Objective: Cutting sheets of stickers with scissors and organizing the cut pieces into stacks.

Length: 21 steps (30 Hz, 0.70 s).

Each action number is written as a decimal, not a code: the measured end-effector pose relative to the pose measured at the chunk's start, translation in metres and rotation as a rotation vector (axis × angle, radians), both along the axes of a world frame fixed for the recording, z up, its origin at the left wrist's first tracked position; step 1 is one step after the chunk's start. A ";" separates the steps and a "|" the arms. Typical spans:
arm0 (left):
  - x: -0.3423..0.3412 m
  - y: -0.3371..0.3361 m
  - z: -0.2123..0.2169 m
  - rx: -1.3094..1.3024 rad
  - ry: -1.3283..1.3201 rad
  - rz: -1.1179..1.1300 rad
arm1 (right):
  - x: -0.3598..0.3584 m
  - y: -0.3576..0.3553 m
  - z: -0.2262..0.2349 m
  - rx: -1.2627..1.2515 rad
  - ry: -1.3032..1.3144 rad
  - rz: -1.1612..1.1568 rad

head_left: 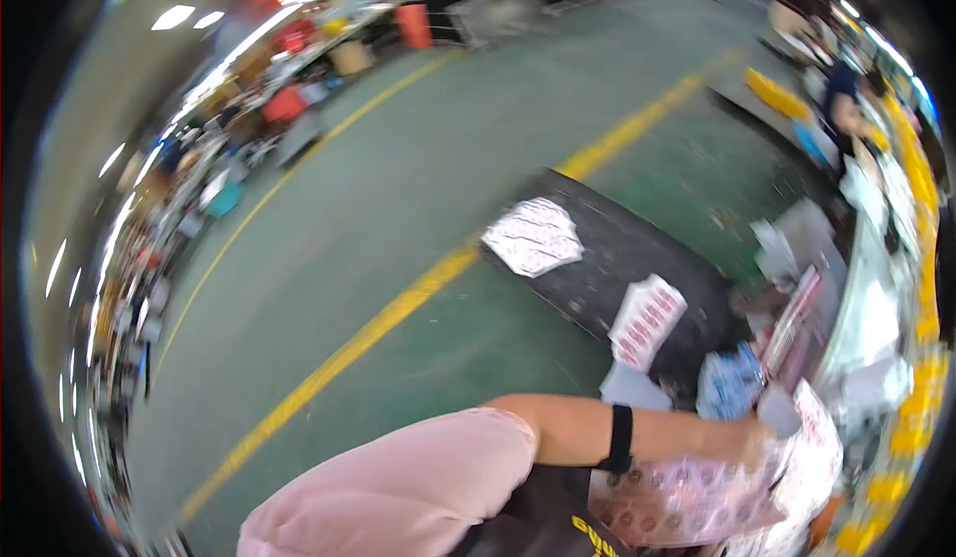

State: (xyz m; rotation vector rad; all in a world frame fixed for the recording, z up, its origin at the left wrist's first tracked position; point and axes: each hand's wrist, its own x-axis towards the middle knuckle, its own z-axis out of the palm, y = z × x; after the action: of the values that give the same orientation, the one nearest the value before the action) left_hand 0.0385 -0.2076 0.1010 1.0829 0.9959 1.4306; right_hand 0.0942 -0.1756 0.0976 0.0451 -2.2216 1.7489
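My left arm, in a pink sleeve with a black band near the wrist, reaches across to the right. At its end my left hand (747, 442) is smeared by motion, so its fingers cannot be made out. Just below it lies a pinkish see-through sheet (682, 507) with rows of round marks. A pale grey rounded thing (780, 413) sits at the fingertips; whether it is held is unclear. White sheets with red print (817, 447) spread beyond the hand. Behind the wrist is a crumpled blue-and-white plastic bag (730, 383). My right hand does not show.
On the floor, a dark flat board (607, 253) carries a fan of white printed sheets (535, 238) and a red-printed strip stack (647, 320). A workbench with yellow bins (921, 398) runs along the right. Another person (844, 104) stands farther along it.
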 end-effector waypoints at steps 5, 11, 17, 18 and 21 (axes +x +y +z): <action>0.009 0.018 0.039 -0.001 -0.245 -0.069 | 0.190 -0.017 0.035 -0.057 -0.290 -0.582; 0.026 0.008 -0.004 -0.329 -0.283 -0.263 | 0.193 -0.055 -0.013 -0.563 -0.409 -0.762; 0.051 0.002 -0.036 -0.554 -0.450 -0.281 | 0.208 -0.078 -0.053 -0.864 -0.375 -0.797; 0.052 0.002 -0.040 -0.559 -0.445 -0.285 | 0.207 -0.081 -0.055 -0.945 -0.367 -0.804; 0.052 0.001 -0.050 -0.610 -0.430 -0.294 | 0.206 -0.089 -0.075 -1.006 -0.334 -0.820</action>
State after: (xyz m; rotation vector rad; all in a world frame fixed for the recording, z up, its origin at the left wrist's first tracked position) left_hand 0.0907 -0.2069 0.0509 0.4235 0.8331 0.9622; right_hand 0.3000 -0.2650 0.0223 -1.2300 -0.9664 2.1427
